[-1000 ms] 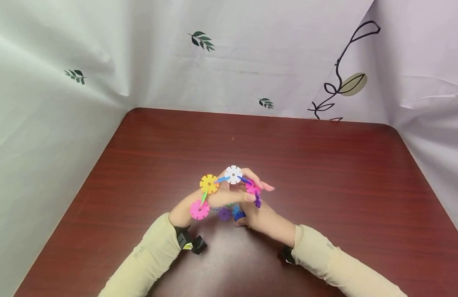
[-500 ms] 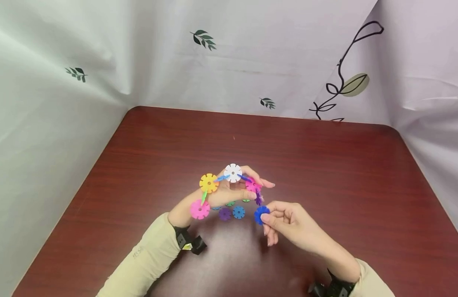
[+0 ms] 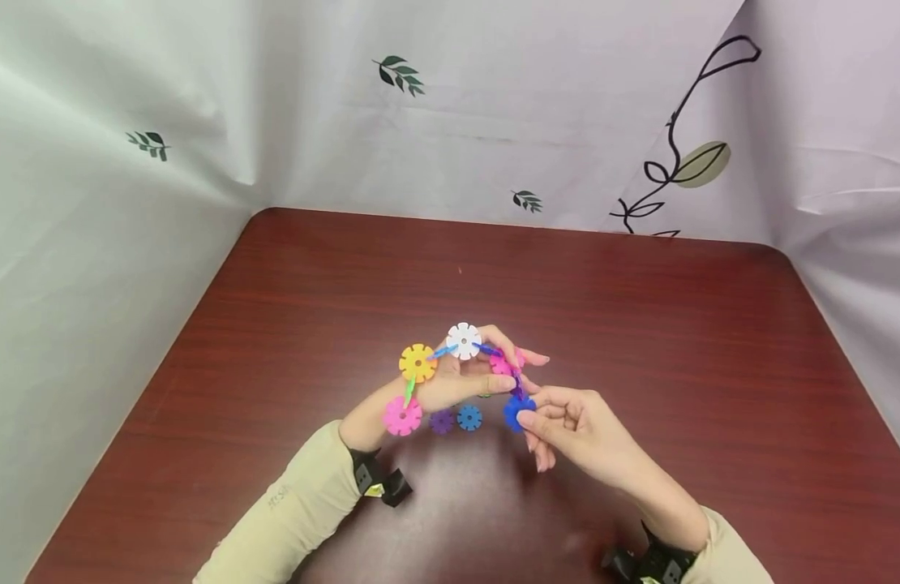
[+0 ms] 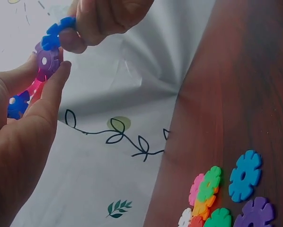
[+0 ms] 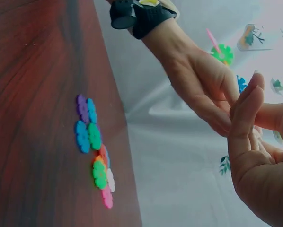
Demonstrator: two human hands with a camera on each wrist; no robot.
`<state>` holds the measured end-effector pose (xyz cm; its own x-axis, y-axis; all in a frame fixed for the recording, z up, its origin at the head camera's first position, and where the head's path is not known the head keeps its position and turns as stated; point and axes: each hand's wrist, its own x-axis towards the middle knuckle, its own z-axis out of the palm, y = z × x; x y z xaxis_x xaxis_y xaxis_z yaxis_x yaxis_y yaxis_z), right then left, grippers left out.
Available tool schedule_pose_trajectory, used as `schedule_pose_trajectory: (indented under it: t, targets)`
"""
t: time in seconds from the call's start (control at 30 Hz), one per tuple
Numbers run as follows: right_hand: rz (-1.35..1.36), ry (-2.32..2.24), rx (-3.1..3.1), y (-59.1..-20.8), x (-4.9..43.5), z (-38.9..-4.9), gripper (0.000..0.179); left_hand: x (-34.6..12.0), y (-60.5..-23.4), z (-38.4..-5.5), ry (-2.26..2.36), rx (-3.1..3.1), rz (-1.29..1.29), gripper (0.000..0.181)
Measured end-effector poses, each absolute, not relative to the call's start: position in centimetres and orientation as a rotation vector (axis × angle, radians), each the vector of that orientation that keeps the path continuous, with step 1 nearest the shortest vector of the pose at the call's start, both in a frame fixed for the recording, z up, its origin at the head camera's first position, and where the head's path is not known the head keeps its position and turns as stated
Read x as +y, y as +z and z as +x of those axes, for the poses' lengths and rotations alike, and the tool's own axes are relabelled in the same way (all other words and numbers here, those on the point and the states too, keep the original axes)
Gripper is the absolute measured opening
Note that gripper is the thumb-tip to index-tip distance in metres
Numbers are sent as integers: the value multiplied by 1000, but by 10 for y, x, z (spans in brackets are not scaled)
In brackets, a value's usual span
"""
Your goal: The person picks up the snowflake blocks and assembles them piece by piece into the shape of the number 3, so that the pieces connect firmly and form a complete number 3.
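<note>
A chain of slotted snowflake discs hangs over my left hand (image 3: 460, 391), with a white disc (image 3: 464, 341) at its top. To the left of that come a yellow disc (image 3: 417, 362) and an end pink disc (image 3: 402, 416). My left thumb and fingers pinch the chain near its other end, by a purple disc (image 4: 48, 61), as the left wrist view shows. My right hand (image 3: 589, 430) pinches a dark blue disc (image 3: 518, 412) between thumb and forefinger, its edge meeting the purple disc. Both hands are raised above the table.
Several loose discs lie on the brown table (image 3: 348, 276) below the hands, among them a purple disc (image 4: 255, 215), a blue disc (image 4: 245, 176) and a green disc (image 4: 209, 183). A pale cloth (image 3: 457, 122) with leaf prints walls the table at the back and sides.
My right hand has come out from beneath the left with the dark blue disc and brought it up to the purple disc. My left hand has shifted slightly right with the chain.
</note>
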<state>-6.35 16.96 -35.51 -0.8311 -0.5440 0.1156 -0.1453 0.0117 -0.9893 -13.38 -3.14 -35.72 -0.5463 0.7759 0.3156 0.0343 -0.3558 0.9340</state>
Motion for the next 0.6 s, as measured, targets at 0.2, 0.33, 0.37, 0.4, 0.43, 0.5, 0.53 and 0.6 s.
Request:
schedule_pose_trajectory:
  t: [0.2, 0.33, 0.37, 0.4, 0.43, 0.5, 0.53, 0.6]
  targets:
    - [-707, -1916, 1999, -355, 171, -61, 13, -28, -358, -133, 1891, 1367, 1110, 20]
    - [-643, -1971, 2028, -356, 169, -59, 13, -27, -356, -134, 1888, 1338, 1099, 23]
    - [-602, -1980, 2043, -356, 168, -59, 13, -27, -355, -135, 1892, 1328, 1099, 26]
    - [-559, -1987, 2053, -356, 167, -59, 13, -27, -354, -136, 1894, 1334, 1101, 28]
    - [-516, -1993, 2049, -357, 166, -59, 14, -28, -353, -137, 1895, 1347, 1110, 30]
    - [-438, -1994, 2012, -360, 165, -60, 17, -30, -353, -139, 1903, 1381, 1128, 32]
    - [-411, -1991, 1980, -362, 164, -61, 21, -31, -353, -140, 1903, 1406, 1128, 33]
    - [-369, -1939, 1962, -366, 161, -64, 31, -34, -354, -141, 1909, 1473, 1111, 31]
